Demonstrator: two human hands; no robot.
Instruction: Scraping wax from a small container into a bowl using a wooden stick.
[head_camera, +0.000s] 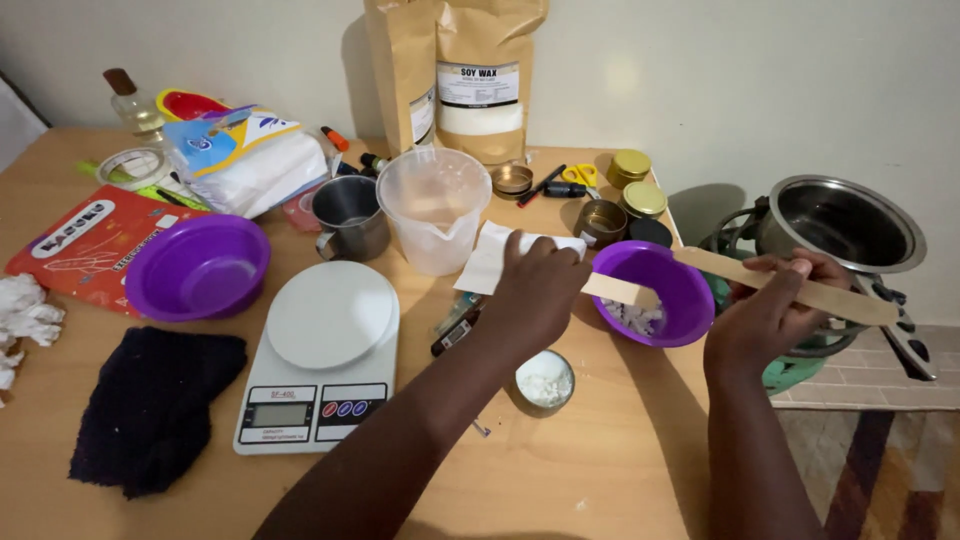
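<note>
The right hand (765, 318) pinches a long wooden stir stick (790, 286) slanting down-left into the purple bowl (655, 292) of white chunks at the worktop's edge, whose rim the left hand (535, 295) clasps

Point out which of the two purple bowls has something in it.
The purple bowl on the right, at the table edge between the two hands, holds white chunks. The other purple bowl, left of the scale, looks empty.

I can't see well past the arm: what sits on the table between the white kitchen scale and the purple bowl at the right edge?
In the head view, the left hand and forearm cross that stretch, with a small tin of white stuff beside them, between scale and bowl.
</note>
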